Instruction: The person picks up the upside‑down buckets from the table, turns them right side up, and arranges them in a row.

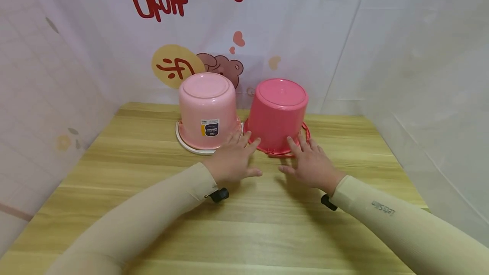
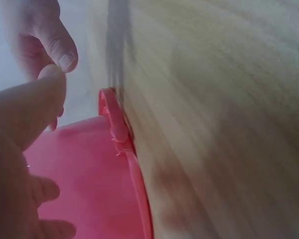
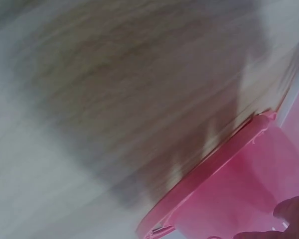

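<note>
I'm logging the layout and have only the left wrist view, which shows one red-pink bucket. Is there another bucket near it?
Observer: Yes. In the head view, a light pink bucket stands beside the red-pink bucket, on the person's left.
Operator: My view cuts off the base of the red-pink bucket. Which way does it face?
Observer: Its base faces up, so the bucket is upside down.
Operator: Any marking on the light pink bucket?
Observer: Yes, a dark and yellow label on the side facing the person.
</note>
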Demonstrator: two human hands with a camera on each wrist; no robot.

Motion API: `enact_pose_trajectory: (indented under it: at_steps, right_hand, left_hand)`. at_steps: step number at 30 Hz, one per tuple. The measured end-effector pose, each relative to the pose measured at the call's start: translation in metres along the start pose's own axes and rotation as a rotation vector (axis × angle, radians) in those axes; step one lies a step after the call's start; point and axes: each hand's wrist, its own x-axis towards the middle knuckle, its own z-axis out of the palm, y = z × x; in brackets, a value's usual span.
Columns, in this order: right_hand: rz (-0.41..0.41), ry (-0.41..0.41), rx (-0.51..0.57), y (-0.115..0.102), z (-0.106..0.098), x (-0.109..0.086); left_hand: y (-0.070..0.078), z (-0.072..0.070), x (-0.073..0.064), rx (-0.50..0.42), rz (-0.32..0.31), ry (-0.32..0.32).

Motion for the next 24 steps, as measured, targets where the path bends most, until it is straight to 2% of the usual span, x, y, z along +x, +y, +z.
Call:
enact_pose_trajectory:
  at_steps: [5, 8, 13, 18, 24]
  right_hand:
    - [-0.029, -0.007, -0.018, 0.005, 0.003, 0.002]
    - [-0.052, 0.001, -0.033, 0.008, 0.005, 0.003]
    - [-0.073, -0.015, -0.051, 0.012, 0.009, 0.007]
    - [-0.081, -0.048, -0.055, 0.014, 0.014, 0.011]
    - [-0.059, -0.095, -0.034, 0.014, 0.016, 0.013]
  left_hand:
    - [0.002, 0.007, 0.011, 0.025, 0.049, -0.071]
    - [0.004, 0.01, 0.015, 0.005, 0.053, -0.094]
    - [0.005, 0.014, 0.021, -0.004, 0.041, -0.099]
    - [0.003, 0.018, 0.026, 0.029, 0.034, -0.106]
    - [0.004, 0.021, 0.031, 0.055, 0.047, -0.113]
